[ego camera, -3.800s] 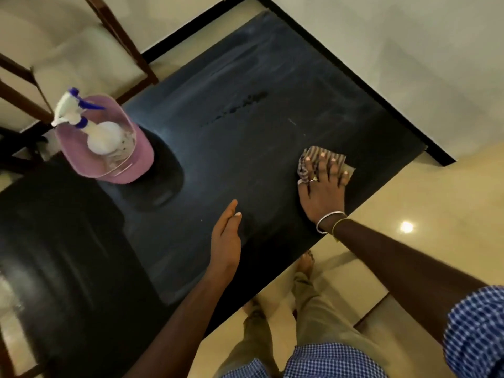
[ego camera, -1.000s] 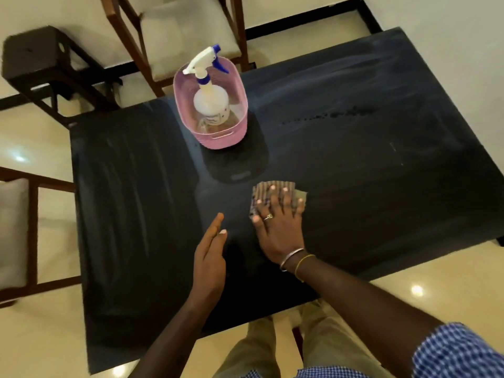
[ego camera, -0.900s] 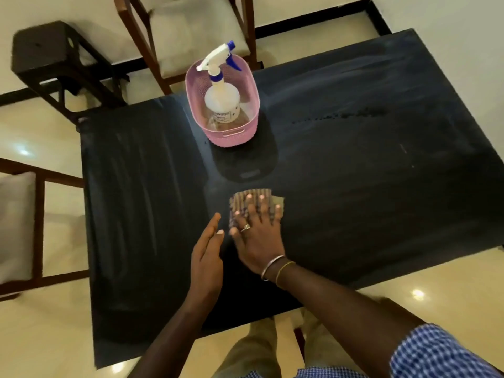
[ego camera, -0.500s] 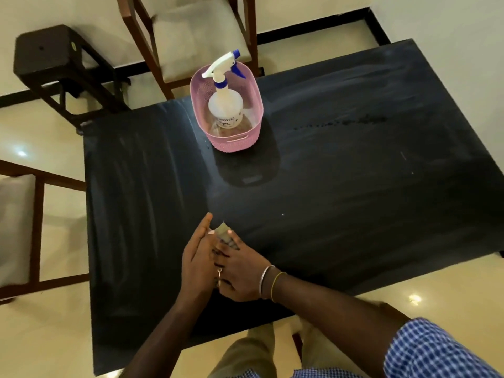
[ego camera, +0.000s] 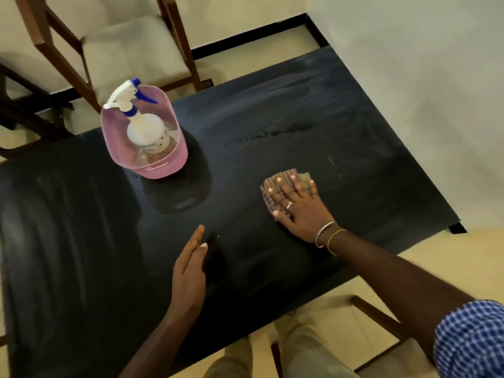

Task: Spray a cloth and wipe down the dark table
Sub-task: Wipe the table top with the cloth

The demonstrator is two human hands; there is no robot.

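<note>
The dark table [ego camera: 272, 126] fills the middle of the head view, its top streaked with pale wipe marks. My right hand [ego camera: 300, 208] lies flat with spread fingers on a striped brown cloth [ego camera: 268, 193], pressing it to the table right of centre. My left hand [ego camera: 191, 268] rests on its edge on the table near the front, fingers straight, holding nothing. A white spray bottle [ego camera: 141, 124] with a blue trigger stands inside a pink basket [ego camera: 163, 166] at the back left of the table.
A line of dark wet spots [ego camera: 272, 133] runs across the table behind the cloth. A wooden chair with a pale cushion [ego camera: 125, 47] stands behind the table. A white wall [ego camera: 422, 64] borders the right side. Another chair frame [ego camera: 376, 317] sits near my legs.
Half a second ago both hands met over the cloth near the front edge. My right hand has since slid the cloth away to the right. My left hand stays near the front.
</note>
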